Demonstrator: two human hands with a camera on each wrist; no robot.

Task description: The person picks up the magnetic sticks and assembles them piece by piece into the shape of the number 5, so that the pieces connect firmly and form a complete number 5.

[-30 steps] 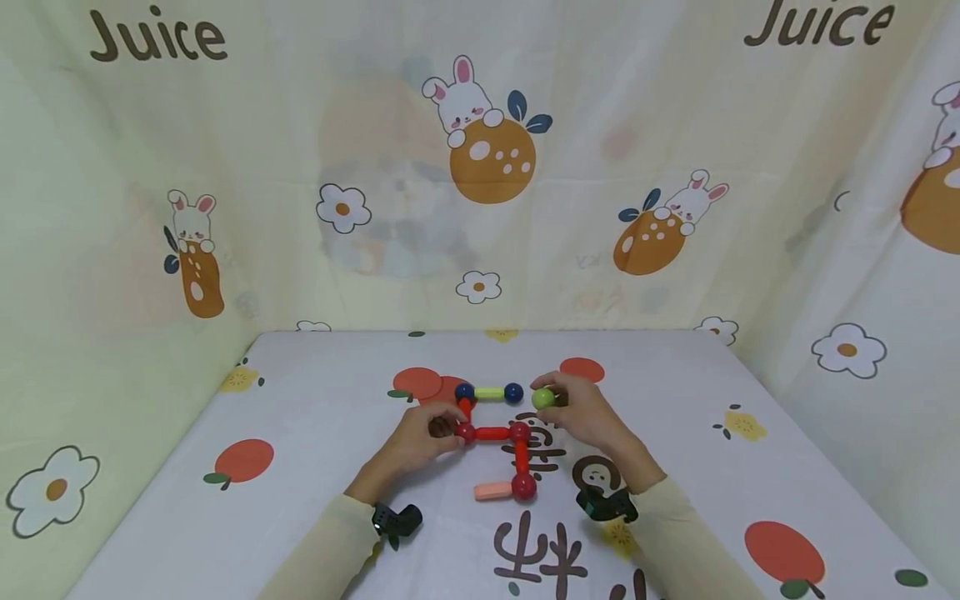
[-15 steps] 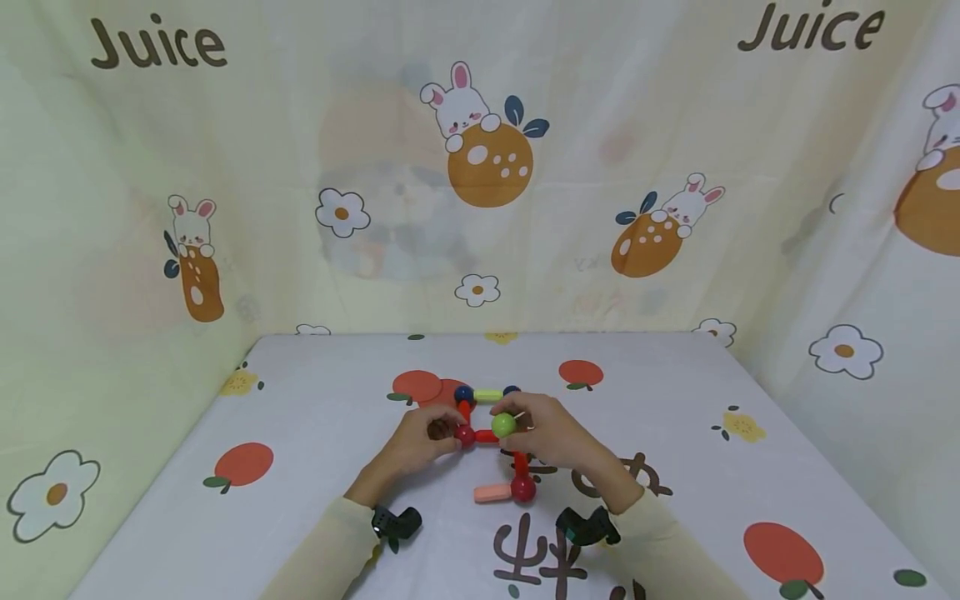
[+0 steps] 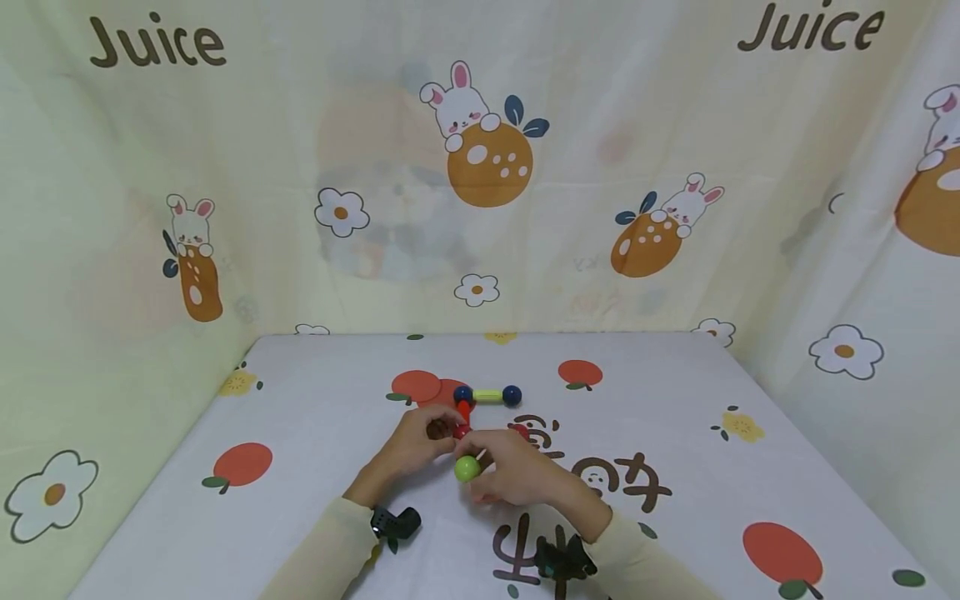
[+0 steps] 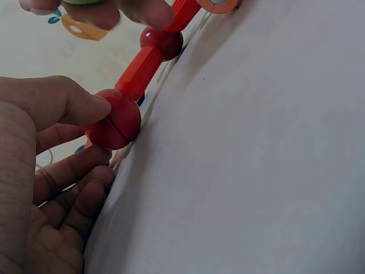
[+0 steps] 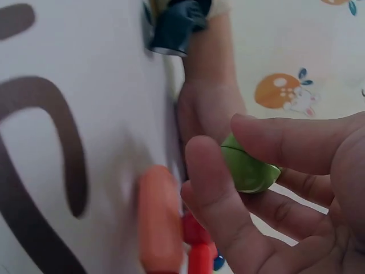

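My left hand pinches a red ball between thumb and fingers, at a corner of a chain of balls and sticks. A red stick links it to another red ball. In the head view a second red stick runs back to a navy ball, then a lime stick and another navy ball. My right hand pinches a loose green ball above the chain's near part, hiding much of it. A salmon stick shows below that hand.
The chain lies on a white cloth printed with fruit and dark characters. A patterned curtain rises behind the table. Dark wrist devices, including the left one, sit low on both arms.
My right hand has carried the green ball left and toward me, from beside the far navy ball to over the near part of the chain. My left hand stays at the red ball.
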